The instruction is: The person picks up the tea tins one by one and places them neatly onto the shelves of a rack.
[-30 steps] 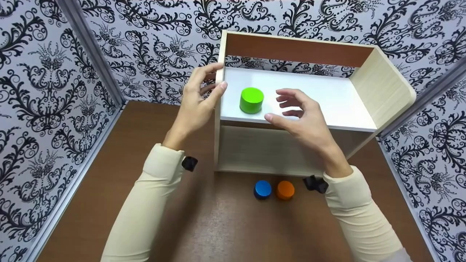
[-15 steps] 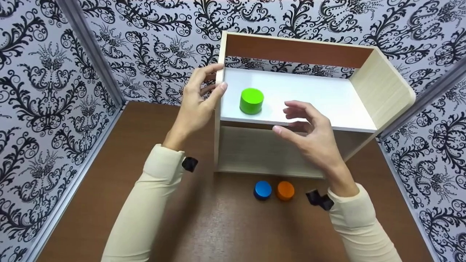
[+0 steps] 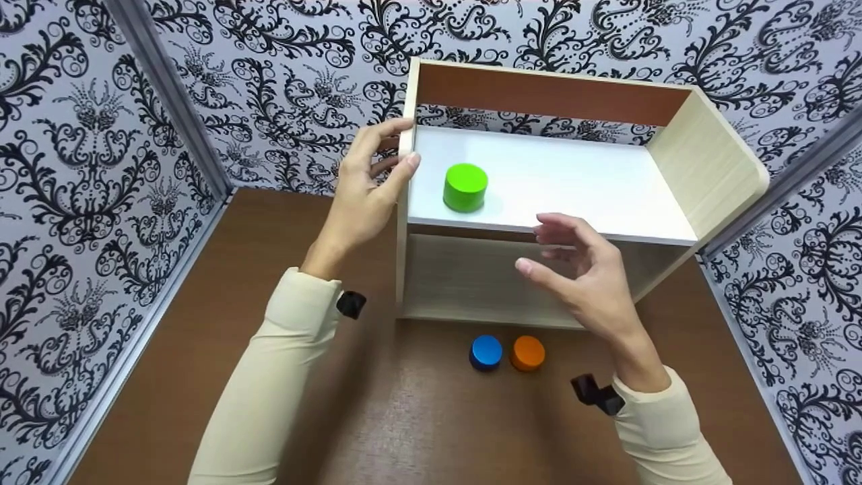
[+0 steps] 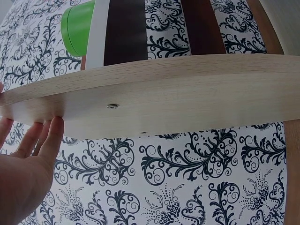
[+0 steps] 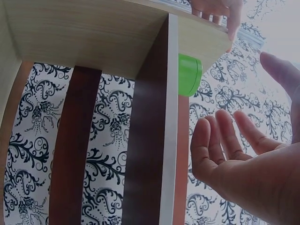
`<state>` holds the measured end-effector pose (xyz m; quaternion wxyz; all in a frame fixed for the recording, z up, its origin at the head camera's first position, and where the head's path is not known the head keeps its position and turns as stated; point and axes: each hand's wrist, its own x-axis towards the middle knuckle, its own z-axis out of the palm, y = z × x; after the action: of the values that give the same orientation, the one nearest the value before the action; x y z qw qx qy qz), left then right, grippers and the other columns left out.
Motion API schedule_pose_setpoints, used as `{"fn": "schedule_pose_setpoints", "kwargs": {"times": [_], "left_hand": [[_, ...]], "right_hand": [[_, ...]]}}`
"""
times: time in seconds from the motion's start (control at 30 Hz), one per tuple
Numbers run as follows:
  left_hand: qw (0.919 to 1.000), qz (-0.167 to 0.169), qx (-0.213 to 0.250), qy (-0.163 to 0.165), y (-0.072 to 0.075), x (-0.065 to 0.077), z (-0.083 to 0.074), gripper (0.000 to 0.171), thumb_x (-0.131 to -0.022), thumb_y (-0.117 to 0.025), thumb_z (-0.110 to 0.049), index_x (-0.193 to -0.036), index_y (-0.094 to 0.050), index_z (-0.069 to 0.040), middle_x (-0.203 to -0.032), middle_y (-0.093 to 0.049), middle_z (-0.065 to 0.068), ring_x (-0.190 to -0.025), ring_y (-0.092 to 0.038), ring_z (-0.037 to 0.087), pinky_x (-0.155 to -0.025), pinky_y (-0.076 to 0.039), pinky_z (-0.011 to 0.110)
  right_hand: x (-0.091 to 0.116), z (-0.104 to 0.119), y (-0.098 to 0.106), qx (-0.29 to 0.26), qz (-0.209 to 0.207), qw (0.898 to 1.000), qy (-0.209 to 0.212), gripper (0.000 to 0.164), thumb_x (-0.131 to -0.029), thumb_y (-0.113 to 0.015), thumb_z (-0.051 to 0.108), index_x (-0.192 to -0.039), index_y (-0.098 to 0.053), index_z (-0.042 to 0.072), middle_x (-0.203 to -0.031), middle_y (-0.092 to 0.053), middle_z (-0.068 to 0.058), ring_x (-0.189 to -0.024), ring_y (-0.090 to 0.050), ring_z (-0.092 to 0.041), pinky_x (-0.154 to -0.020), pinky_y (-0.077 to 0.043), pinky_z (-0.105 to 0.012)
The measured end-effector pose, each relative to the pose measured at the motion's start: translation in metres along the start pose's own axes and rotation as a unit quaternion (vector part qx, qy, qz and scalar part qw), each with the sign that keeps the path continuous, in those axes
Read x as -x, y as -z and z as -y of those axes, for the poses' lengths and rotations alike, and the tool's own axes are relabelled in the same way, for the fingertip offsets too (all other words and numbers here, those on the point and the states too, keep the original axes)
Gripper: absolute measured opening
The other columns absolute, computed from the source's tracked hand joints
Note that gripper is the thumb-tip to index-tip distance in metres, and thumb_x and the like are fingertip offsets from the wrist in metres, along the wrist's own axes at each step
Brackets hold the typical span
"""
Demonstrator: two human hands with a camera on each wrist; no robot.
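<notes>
My left hand (image 3: 367,182) grips the pale wood side panel (image 3: 407,135) of a small shelf unit, thumb at its front edge. In the left wrist view, its fingertips press the panel's outer face (image 4: 164,103). A green cylinder (image 3: 465,188) stands upright on the white upper shelf (image 3: 572,178), near that panel; the right wrist view shows a seam round the green cylinder (image 5: 188,75). My right hand (image 3: 592,276) hovers in front of the unit, right of the green cylinder and apart from it. Its fingers are relaxed, thumb spread, palm bare (image 5: 253,173).
A blue cylinder (image 3: 485,352) and an orange cylinder (image 3: 528,353) stand side by side on the brown tabletop (image 3: 417,417), before the unit. A brown back rail (image 3: 552,91) and a right side panel (image 3: 714,148) bound the shelf. Patterned walls (image 3: 296,87) enclose the table.
My right hand has drawn back from beside the green cylinder, moving toward me and slightly right. The left hand, the unit and all the cylinders stay where they were.
</notes>
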<state>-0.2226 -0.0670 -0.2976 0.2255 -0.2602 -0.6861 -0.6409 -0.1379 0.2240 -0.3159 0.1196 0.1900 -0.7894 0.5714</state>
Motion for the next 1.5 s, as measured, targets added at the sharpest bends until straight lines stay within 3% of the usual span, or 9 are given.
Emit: {"fn": "schedule_pose_setpoints", "kwargs": {"times": [0.7,0.93,1.5], "left_hand": [[1.0000,0.003,0.002,-0.003,0.001,0.000,0.001,0.042,-0.099,-0.062,-0.006,-0.139,-0.054,0.003,-0.125,-0.050,0.014,-0.123,-0.054,0.034,-0.106,-0.052,0.034],[1.0000,0.003,-0.001,-0.007,0.000,0.000,0.001,0.042,-0.099,-0.062,-0.007,-0.138,-0.055,0.003,-0.126,-0.050,0.014,-0.122,-0.055,0.031,-0.106,-0.052,0.034],[1.0000,0.005,-0.003,-0.004,0.001,0.001,0.000,0.041,-0.099,-0.062,-0.007,-0.139,-0.055,0.002,-0.125,-0.050,0.014,-0.121,-0.055,0.028,-0.106,-0.052,0.033]], "right_hand": [[0.023,-0.032,-0.006,0.037,0.006,0.999,-0.011,0.051,-0.083,-0.083,0.003,-0.130,-0.064,0.007,-0.121,-0.064,-0.002,-0.110,-0.059,-0.023,-0.096,-0.055,-0.026],[0.030,-0.047,-0.009,0.058,0.009,0.998,-0.030,0.049,-0.083,-0.083,0.007,-0.129,-0.065,0.007,-0.120,-0.065,-0.002,-0.108,-0.060,-0.020,-0.096,-0.054,-0.026],[0.046,-0.084,-0.006,0.062,0.046,0.994,-0.075,0.061,-0.082,-0.085,0.011,-0.137,-0.059,0.007,-0.128,-0.060,-0.006,-0.113,-0.056,-0.019,-0.099,-0.052,-0.024]]}}
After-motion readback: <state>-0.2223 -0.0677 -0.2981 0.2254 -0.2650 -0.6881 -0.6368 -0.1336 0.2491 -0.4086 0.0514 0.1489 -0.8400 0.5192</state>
